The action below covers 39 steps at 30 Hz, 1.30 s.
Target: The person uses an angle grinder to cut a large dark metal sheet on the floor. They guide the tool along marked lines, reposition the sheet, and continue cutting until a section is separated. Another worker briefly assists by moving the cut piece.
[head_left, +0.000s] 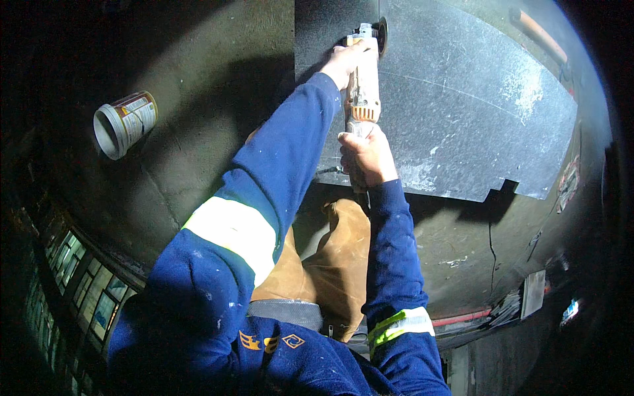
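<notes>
- Presently, grinder (363,86) at upper centre of frame, body lengthwise up the picture; pale, dusty casing, orange vents near its lower end.
- Left hand (343,65): fingers closed around the grinder's head end, partly hidden by the casing.
- Right hand (371,157): fingers wrapped around the rear handle, thumb across it.
- Disc (384,36) at the head's right side, seen nearly edge-on, over the sheet; whether it touches cannot be told.
- Sheet (456,125): dark grey, flat, filling upper centre to upper right. Thin pale line across it, scratches, white scuffs along the lower edge, chalky patch (526,89) towards the right. Stepped cut-out in the lower edge, near the right corner.
- Floor (205,125): grey-brown, stained, brightly lit near the sheet, dark towards the rim. Crack (492,254) at lower right, below the sheet.
- Bucket (127,124) on its side at left of frame, mouth facing lower left; white rim, printed label.
- Pipe (540,35), orange-brown, at upper right, beyond the sheet's edge.
- Windows (96,290) at lower left, multi-paned, bent by the lens.
- Red strip (462,318) at lower right, beside a grey board (533,294).
</notes>
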Available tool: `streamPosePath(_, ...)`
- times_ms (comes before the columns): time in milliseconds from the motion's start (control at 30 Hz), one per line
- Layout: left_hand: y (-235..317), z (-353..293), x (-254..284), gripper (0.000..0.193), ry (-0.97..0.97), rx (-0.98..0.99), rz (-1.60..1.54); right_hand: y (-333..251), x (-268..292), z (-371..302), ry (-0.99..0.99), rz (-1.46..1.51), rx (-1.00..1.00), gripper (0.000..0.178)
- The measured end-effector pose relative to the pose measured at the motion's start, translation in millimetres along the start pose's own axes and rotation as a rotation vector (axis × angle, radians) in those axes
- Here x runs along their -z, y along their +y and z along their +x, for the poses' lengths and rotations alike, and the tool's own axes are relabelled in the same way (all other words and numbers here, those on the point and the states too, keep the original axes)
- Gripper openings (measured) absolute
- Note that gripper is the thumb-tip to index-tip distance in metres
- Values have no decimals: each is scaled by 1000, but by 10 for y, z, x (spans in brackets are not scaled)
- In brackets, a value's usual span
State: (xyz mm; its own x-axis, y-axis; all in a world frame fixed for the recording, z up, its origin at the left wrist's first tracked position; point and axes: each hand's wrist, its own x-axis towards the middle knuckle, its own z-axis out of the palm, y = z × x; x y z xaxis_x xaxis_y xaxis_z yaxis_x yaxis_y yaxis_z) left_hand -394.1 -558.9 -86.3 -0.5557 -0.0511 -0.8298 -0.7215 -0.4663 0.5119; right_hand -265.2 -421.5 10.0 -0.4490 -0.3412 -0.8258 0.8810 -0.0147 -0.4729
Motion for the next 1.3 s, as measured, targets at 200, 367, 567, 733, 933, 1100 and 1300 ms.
streamPosePath(200,-143,-230,42,28,-2,29,29,141,-95,-280,93,9,-47,32)
streamPosePath(367,-209,-350,76,27,30,59,-1,257,-109,-369,94,31,-47,40)
streamPosePath(567,-166,-300,43,29,20,2,-21,265,-96,-267,138,-13,-18,37)
streamPosePath(733,-58,-112,22,26,36,-10,-8,33,-104,-144,52,-2,3,18)
streamPosePath(933,-11,12,6,25,34,18,-5,-16,-50,-27,17,0,23,20)
streamPosePath(1100,-128,-120,34,29,27,7,-44,31,-87,-185,33,7,-15,21)
streamPosePath(1300,-237,-365,47,29,18,22,13,365,-67,-325,128,0,-17,40)
